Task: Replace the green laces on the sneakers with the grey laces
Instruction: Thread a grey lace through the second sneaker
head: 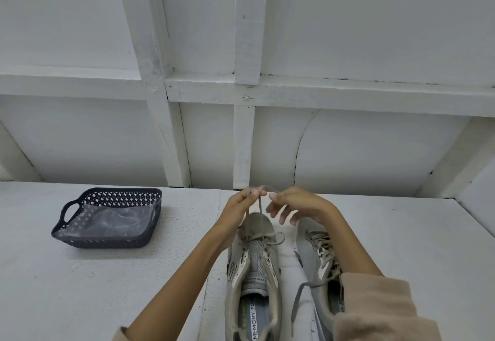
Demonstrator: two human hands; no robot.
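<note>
Two grey sneakers stand on the white table with their toes pointing away from me. My left hand (pixel 241 204) pinches the ends of a grey-beige lace (pixel 259 206) and holds them up above the toe of the left sneaker (pixel 253 273). That lace runs only through the eyelets near the toe. My right hand (pixel 292 204) is beside it, thumb and forefinger pinching a blurred lace tip, the other fingers spread. The right sneaker (pixel 321 257) is laced, with a loose end (pixel 300 295) trailing toward me; my right forearm covers part of it.
A dark perforated basket (pixel 120 192) with handles sits at the left of the table and holds a clear plastic bag (pixel 107 220). A white panelled wall rises just behind the table's far edge.
</note>
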